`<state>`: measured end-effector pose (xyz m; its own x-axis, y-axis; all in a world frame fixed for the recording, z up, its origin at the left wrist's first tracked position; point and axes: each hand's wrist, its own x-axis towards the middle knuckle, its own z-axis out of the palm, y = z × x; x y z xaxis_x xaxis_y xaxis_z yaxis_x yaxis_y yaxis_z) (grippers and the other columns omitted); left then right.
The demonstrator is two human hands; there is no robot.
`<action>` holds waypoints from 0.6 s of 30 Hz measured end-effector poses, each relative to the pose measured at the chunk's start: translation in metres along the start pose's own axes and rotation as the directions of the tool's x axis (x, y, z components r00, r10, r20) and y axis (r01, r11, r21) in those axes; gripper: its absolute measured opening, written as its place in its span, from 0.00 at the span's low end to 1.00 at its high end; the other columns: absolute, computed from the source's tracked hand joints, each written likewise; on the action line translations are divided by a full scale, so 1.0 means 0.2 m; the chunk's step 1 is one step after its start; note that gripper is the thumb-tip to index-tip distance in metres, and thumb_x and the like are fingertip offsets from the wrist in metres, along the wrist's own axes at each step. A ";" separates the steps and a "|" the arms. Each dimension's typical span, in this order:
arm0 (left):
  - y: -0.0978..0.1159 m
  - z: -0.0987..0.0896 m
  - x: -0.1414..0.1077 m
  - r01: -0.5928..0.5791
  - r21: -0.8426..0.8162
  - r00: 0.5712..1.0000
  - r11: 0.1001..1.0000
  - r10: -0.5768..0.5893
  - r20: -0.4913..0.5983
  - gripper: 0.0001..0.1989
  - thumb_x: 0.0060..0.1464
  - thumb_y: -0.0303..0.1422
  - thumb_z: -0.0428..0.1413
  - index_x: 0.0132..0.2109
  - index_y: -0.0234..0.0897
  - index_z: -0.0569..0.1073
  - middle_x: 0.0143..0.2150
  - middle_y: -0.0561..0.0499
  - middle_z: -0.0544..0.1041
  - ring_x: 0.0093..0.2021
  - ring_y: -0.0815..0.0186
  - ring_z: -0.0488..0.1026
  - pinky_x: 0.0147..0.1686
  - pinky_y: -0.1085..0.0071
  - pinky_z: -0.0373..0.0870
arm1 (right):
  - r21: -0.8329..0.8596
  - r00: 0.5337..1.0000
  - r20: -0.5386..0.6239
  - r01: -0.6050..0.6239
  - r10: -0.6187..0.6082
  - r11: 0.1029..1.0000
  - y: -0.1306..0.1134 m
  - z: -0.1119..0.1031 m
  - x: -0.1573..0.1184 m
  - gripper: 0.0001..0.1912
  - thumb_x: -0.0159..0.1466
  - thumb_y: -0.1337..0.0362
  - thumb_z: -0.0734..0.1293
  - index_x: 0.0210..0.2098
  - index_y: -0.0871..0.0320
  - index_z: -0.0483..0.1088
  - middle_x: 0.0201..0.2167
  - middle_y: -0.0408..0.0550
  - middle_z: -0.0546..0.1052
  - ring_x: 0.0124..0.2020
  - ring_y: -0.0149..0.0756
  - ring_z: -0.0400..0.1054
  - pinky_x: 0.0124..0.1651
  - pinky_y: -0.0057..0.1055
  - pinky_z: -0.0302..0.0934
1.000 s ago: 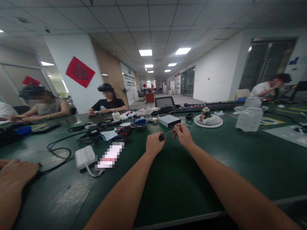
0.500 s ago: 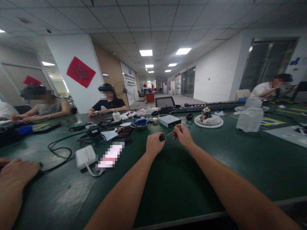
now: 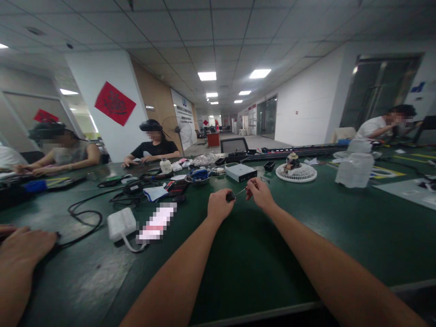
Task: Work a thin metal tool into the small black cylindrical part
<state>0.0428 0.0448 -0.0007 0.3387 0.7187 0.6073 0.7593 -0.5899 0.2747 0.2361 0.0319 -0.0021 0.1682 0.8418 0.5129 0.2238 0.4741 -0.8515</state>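
Observation:
My left hand [image 3: 218,205] pinches a small dark object [image 3: 230,196] between its fingers, above the green workbench [image 3: 259,254]. My right hand [image 3: 260,194] holds a thin metal tool [image 3: 241,191], probably a small screwdriver, with its tip at or very near the dark object. The object is too small to identify, and my fingers hide part of it. A grey box [image 3: 240,172] sits just beyond my hands.
A co-worker's hand [image 3: 25,247] rests at lower left near black cables [image 3: 85,218] and a white power adapter [image 3: 121,224]. A white fan base [image 3: 296,172] and a plastic jug [image 3: 354,169] stand to the right. Co-workers sit around the bench.
The whole view has tilted slightly as my head turned. My hands have barely moved, and each holds the same item as before.

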 end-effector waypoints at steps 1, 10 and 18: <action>0.00 0.00 0.00 0.001 0.001 1.000 1.000 -0.001 -0.007 0.14 0.53 0.33 0.63 0.48 0.41 0.77 0.46 0.48 0.81 0.47 0.59 0.77 0.49 0.65 0.68 | 0.019 1.000 0.000 -0.008 0.008 1.000 0.00 0.00 0.00 0.15 0.66 0.49 0.61 0.38 0.56 0.65 0.26 0.42 0.75 0.20 0.32 0.71 0.19 0.26 0.61; 0.00 0.01 0.00 0.012 0.018 1.000 1.000 -0.012 0.013 0.15 0.54 0.34 0.63 0.49 0.41 0.76 0.48 0.48 0.81 0.49 0.59 0.76 0.51 0.65 0.67 | 0.035 1.000 0.003 -0.023 0.023 0.999 0.01 -0.01 0.00 0.16 0.66 0.49 0.62 0.38 0.56 0.65 0.26 0.42 0.75 0.20 0.33 0.72 0.18 0.24 0.58; -0.01 0.01 0.00 -0.012 0.024 1.000 1.000 0.012 -0.005 0.15 0.53 0.34 0.63 0.48 0.40 0.76 0.47 0.49 0.81 0.48 0.58 0.77 0.50 0.64 0.67 | 0.030 0.998 -0.002 -0.057 0.057 0.998 0.02 -0.01 0.01 0.15 0.67 0.50 0.60 0.38 0.56 0.64 0.25 0.43 0.76 0.19 0.33 0.72 0.16 0.23 0.55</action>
<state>0.0433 0.0468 -0.0029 0.3448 0.7097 0.6144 0.7684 -0.5894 0.2496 0.2390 0.0350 -0.0035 0.1828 0.8670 0.4636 0.1848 0.4329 -0.8823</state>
